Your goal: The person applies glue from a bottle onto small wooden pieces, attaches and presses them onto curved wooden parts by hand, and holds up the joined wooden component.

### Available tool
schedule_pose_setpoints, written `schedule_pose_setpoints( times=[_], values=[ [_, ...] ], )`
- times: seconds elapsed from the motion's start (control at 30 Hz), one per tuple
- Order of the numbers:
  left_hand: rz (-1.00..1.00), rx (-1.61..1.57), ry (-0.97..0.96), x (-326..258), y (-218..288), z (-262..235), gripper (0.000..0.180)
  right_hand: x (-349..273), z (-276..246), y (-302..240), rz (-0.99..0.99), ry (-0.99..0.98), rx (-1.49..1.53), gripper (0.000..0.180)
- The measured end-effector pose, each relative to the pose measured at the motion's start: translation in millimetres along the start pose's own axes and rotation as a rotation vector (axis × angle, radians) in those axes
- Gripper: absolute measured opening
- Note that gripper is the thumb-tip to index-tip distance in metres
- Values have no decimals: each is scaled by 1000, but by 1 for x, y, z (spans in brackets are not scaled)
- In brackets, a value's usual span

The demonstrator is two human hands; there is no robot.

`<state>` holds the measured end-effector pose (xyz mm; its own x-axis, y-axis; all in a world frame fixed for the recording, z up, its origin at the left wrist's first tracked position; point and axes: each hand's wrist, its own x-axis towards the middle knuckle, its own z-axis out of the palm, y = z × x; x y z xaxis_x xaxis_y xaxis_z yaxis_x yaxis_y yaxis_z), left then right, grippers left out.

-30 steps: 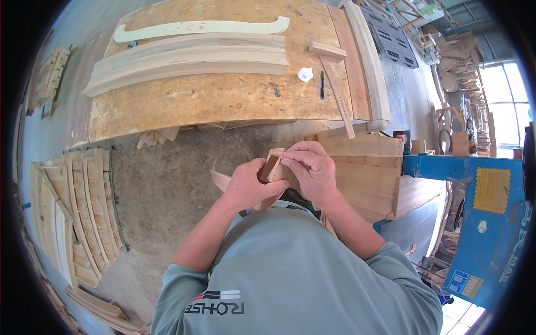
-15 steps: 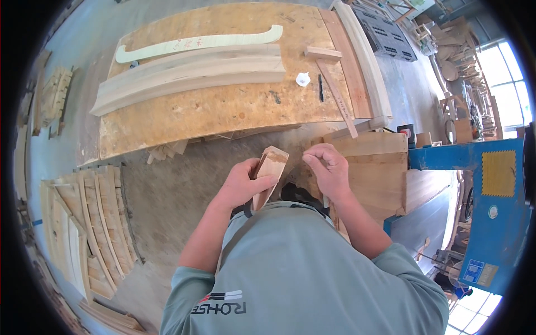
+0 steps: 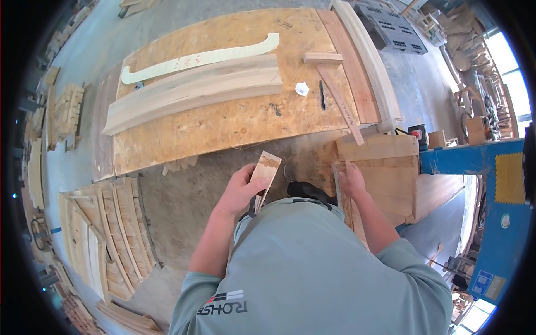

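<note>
My left hand (image 3: 243, 188) is closed around a short wooden block (image 3: 268, 167), thumb on its near face. The block stands tilted in front of my body, its upper end angled and marked with a brown patch. Off to the right, my right hand (image 3: 353, 181) is beside the edge of a wooden cabinet-like stand (image 3: 385, 176). Its fingers are curled together, and whatever they may hold is hidden.
Ahead is a worktable (image 3: 223, 131) with a curved pale template (image 3: 201, 58), a long shaped beam (image 3: 195, 92), a black pen (image 3: 322, 95), a white piece (image 3: 302, 89) and a wooden strip (image 3: 341, 106). A blue machine (image 3: 502, 206) stands right; wooden frames (image 3: 109, 234) lie left.
My right hand has moved right and down, away from the block to the stand's edge. The left hand still grips the block, now slightly left. The view has shifted a little.
</note>
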<state>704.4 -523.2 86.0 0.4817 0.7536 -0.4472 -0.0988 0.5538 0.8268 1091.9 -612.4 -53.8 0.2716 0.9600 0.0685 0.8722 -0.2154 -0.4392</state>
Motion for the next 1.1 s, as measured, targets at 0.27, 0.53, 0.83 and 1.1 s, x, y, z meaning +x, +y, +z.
schedule_pose_setpoints(
  times=[0.27,0.53,0.83,1.1],
  values=[
    [101,114,182,22,11,22,47,73,-52,-40,48,-530,83,33],
    [80,143,434,36,24,48,48,150,-67,-144,-458,-494,467,29],
    [21,4,560,43,28,69,37,204,-42,-94,-434,-498,336,30],
    [33,-16,526,43,16,71,31,273,-6,-83,-302,-340,228,61]
  ],
)
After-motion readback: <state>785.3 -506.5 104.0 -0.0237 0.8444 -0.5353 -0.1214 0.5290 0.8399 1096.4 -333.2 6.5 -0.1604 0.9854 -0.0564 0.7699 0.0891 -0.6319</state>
